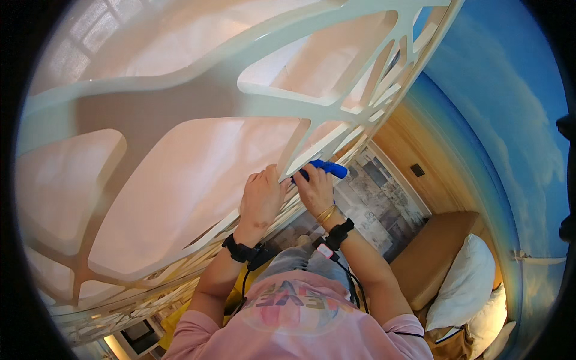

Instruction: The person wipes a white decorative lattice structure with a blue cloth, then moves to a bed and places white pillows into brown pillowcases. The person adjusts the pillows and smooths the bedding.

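A large white lattice panel [180, 99] with curved openings stands in front of me. Both my hands are close together at one of its slanting struts. My right hand [317, 191] grips a blue object [331, 168] with a smooth rounded end that sticks out to the right; its exact kind I cannot make out. Just left of it, my left hand [262, 195] has its fingers bent and drawn together at the strut's lower end. What those fingers hold, if anything, is hidden.
Pale pink fabric-like surface [174, 186] shows through the openings. To the right are a brown bench [429, 258] with a white pillow [463, 282] and a wall [498, 90] painted as sky. Patterned floor [375, 201] lies below. Black wrist straps [240, 249] with cables hang near my forearms.
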